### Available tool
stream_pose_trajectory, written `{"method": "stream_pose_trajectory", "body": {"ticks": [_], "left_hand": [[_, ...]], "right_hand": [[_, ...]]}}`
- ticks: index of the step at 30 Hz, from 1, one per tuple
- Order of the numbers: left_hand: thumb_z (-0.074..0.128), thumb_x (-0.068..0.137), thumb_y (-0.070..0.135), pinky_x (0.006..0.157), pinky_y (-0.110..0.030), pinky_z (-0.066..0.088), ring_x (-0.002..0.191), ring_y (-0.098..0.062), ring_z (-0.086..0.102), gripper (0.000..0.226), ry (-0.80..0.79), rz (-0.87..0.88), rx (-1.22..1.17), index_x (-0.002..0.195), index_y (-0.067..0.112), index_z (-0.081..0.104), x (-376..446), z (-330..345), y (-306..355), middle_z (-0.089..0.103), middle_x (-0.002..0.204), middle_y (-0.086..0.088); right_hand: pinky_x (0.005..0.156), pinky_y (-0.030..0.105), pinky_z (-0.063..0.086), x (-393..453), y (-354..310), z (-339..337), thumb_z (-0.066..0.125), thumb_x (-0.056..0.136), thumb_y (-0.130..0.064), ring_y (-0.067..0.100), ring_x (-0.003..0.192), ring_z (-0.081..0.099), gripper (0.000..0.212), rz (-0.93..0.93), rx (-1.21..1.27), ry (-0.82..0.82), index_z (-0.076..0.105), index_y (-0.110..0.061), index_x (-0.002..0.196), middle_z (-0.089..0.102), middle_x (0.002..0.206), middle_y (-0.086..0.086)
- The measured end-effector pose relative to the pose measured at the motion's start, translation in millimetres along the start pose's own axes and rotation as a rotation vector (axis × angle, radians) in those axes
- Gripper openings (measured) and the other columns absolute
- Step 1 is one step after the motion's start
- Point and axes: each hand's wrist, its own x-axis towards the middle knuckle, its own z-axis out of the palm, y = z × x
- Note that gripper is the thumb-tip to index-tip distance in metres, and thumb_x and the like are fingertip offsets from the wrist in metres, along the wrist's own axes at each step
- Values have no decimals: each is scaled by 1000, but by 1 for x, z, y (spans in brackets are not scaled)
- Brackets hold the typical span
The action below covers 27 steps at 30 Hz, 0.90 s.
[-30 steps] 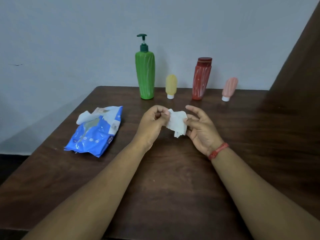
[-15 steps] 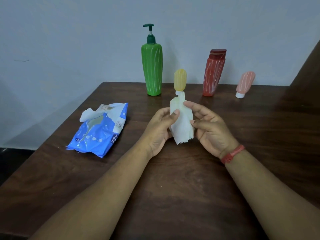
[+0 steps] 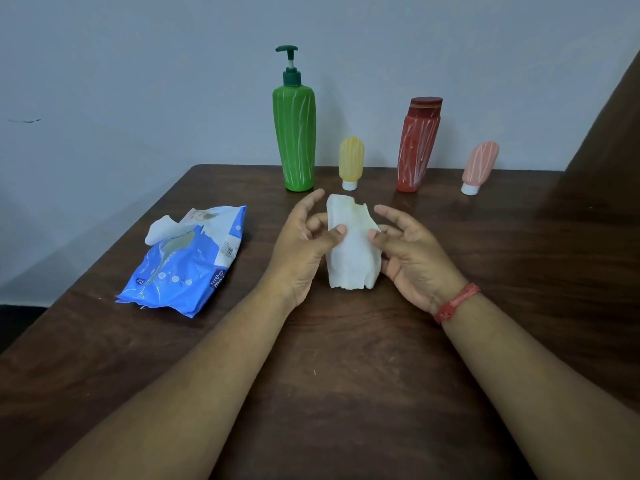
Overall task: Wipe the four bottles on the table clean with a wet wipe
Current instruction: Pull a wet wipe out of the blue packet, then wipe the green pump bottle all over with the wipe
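**Wipe held between both hands, four bottles waiting at the back**

A person's two forearms reach over a dark wooden table (image 3: 346,358). Between the hands a white wipe (image 3: 351,247) hangs partly unfolded, just above the tabletop. The left hand (image 3: 301,247) pinches the wipe's left edge with thumb and fingers; the other fingers are spread loosely. The right hand (image 3: 412,251) pinches the right edge in the same way and wears a red wristband (image 3: 456,303).

The four bottles stand in a row along the far edge, by a pale wall. From left to right: a tall green pump bottle (image 3: 294,133), a small yellow bottle (image 3: 351,161) resting on its white cap, a red bottle (image 3: 418,147) with a dark cap, and a small pink bottle (image 3: 479,166) on its white cap. The red and pink ones appear to lean right, though the wide lens may add to that. All carry pale streaks. None is being touched, so wiping looks not yet begun.

Left of the hands lies a blue wipe pack (image 3: 187,261), with another wipe poking from its opening.

Risks, as a judgement: the two small bottles balance on narrow caps and could topple if rubbed without a steadying hand. The tall pump bottle could tip if pushed high up. The open pack may dry out.

Writing: the pack shows a barcode sticker and fragments of white lettering, too partial to read. The bottles show no labels.
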Motion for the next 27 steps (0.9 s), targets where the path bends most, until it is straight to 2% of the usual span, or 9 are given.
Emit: {"method": "stream_pose_trajectory", "body": {"ticks": [4, 8, 12, 15, 18, 20, 23, 25, 27], "left_hand": [[70, 86, -5, 104, -44, 50, 115, -20, 67, 73, -10, 2, 30, 148, 19, 40, 1, -1, 0, 75, 110, -3], [72, 81, -11, 101, -41, 53, 118, -21, 64, 78, -74, -42, 137, 147, 17, 40, 0, -3, 1, 67, 122, -8], [72, 81, -12, 93, -40, 57, 105, -20, 65, 52, -27, 56, 258, 118, 24, 65, -1, -6, 2, 69, 112, -7], [71, 81, -12, 88, -35, 59, 98, -13, 65, 49, 17, 73, 250, 109, 27, 68, -3, -5, 3, 70, 106, -2], [67, 81, -15, 83, -40, 61, 92, -10, 64, 46, 59, 56, 287, 94, 29, 73, -5, -4, 2, 70, 103, -3], [62, 81, -17, 84, -48, 60, 100, -14, 64, 48, 83, 38, 327, 79, 30, 75, -6, -4, 3, 71, 103, 3], [56, 81, -19, 85, -49, 57, 104, -17, 63, 51, 51, 42, 356, 73, 28, 74, -7, -4, 5, 71, 99, 11], [56, 84, -17, 76, -47, 57, 96, -18, 65, 48, -9, 52, 358, 73, 26, 73, -10, -2, 6, 72, 96, 9], [59, 87, -14, 65, -39, 53, 91, -18, 65, 42, -75, 64, 357, 72, 23, 71, -11, 0, 8, 72, 95, 6]], "right_hand": [[94, 39, 57, -1, -3, -1, 57, 90, 14, 23, 115, 67, 52, -50, -24, -28, 52, -6, 138, 70, 123, 13], [94, 38, 57, -2, -4, -3, 57, 92, 12, 23, 114, 67, 34, -149, -117, 24, 67, -10, 114, 72, 116, 7], [96, 48, 55, 0, -5, -8, 60, 92, 9, 25, 109, 66, 30, -317, -386, 26, 73, -18, 90, 71, 108, 9], [92, 45, 53, -2, -7, -10, 58, 88, 17, 23, 105, 62, 33, -475, -577, -51, 70, -13, 81, 64, 107, 12], [88, 36, 52, -3, -9, -11, 52, 89, 20, 17, 111, 59, 43, -454, -676, -121, 69, -16, 73, 64, 111, 3], [89, 39, 53, -3, -9, -13, 49, 88, 21, 22, 112, 61, 49, -424, -627, -129, 69, -20, 69, 67, 108, 5], [92, 44, 55, -5, -9, -12, 37, 87, 20, 29, 106, 67, 47, -395, -476, -48, 68, -14, 79, 72, 103, 11], [93, 42, 56, -6, -12, -9, 32, 91, 15, 33, 106, 69, 41, -374, -338, -49, 66, -9, 92, 71, 105, 16], [92, 35, 56, -8, -14, -6, 40, 101, 0, 28, 107, 69, 28, -345, -381, -69, 66, -9, 103, 71, 110, 15]]}}
